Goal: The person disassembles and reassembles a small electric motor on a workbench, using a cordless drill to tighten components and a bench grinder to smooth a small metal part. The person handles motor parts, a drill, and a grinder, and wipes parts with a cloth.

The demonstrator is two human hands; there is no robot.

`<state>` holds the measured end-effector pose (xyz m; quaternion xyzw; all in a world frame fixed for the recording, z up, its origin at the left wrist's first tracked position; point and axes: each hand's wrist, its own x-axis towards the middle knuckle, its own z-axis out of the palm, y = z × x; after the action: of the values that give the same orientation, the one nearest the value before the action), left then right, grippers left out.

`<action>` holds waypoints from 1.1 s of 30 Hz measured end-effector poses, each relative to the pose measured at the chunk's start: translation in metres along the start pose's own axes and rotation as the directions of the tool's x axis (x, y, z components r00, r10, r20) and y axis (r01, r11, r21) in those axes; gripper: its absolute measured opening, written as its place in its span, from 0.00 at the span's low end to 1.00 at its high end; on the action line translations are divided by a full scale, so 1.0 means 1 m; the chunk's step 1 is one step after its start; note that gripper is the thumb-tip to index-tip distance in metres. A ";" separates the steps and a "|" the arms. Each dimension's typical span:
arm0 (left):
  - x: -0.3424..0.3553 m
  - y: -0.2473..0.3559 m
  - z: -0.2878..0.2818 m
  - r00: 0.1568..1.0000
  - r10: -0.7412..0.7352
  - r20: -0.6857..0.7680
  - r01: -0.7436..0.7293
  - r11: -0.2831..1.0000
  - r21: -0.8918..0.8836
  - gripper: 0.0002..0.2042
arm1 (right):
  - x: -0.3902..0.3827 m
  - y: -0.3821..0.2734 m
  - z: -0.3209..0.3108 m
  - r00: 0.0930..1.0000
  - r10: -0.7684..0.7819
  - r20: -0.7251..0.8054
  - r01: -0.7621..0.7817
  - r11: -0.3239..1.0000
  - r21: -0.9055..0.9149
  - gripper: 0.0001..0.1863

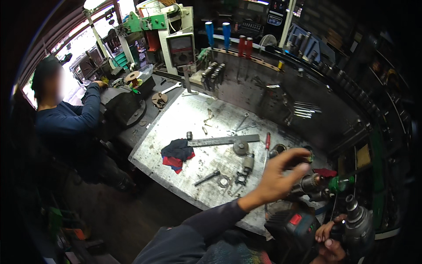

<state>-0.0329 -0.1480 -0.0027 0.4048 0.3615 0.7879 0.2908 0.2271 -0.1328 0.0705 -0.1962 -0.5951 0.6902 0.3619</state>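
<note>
My left hand (279, 176) reaches over the right end of the metal-topped bench (171, 132). Its fingers are curved, with the thumb apart from them, and I see nothing held between. Just beyond it lie greasy metal parts (310, 182) and a green bottle (340, 184). At the lower right, my right hand (329, 244) wraps round a cordless impact wrench (358, 220); its black battery (290, 226) has a red button. The wrench's grey nose points up and away, and its handle is partly hidden by my fingers.
On the bench lie a flat steel bar (224, 141), a dark and red rag (177, 154), a red-handled screwdriver (267, 141), a round metal disc (240, 148) and a bolt-like rod (206, 177). A co-worker (66, 119) stands at the left. Tools hang on the back panel (263, 83).
</note>
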 end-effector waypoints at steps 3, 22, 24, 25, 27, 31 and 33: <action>-0.027 0.010 -0.107 0.960 -0.170 -0.221 0.198 0.974 0.112 0.17 | 0.051 0.027 0.053 0.994 0.068 0.085 -0.070 0.997 0.028 0.38; -0.162 0.063 -0.359 0.532 -0.186 -0.826 0.586 0.785 0.201 0.12 | 0.421 0.244 0.326 0.658 -0.023 0.753 0.250 0.950 -0.189 0.33; -0.157 0.065 -0.359 0.557 -0.166 -0.814 0.530 0.825 0.194 0.12 | 0.438 0.267 0.355 0.563 -0.069 0.824 0.331 0.932 -0.148 0.31; -0.158 0.066 -0.359 0.552 -0.164 -0.817 0.535 0.822 0.197 0.12 | 0.445 0.278 0.366 0.578 0.035 0.815 0.249 0.944 -0.217 0.30; -0.165 0.069 -0.361 0.499 -0.184 -0.847 0.601 0.778 0.185 0.12 | 0.458 0.300 0.378 0.563 0.111 0.819 0.226 0.933 -0.282 0.24; -0.189 0.073 -0.370 0.435 -0.183 -0.882 0.615 0.776 0.142 0.12 | 0.483 0.337 0.384 0.544 0.164 0.823 0.011 0.979 -0.203 0.17; -0.196 0.073 -0.374 0.361 -0.209 -0.909 0.645 0.760 0.082 0.11 | 0.497 0.348 0.375 0.511 0.259 0.820 -0.189 0.964 -0.186 0.19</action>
<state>-0.2637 -0.4622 -0.1812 -0.1033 0.7137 0.6705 0.1743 -0.4574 -0.0334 -0.1044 0.0694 -0.6893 0.7181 -0.0660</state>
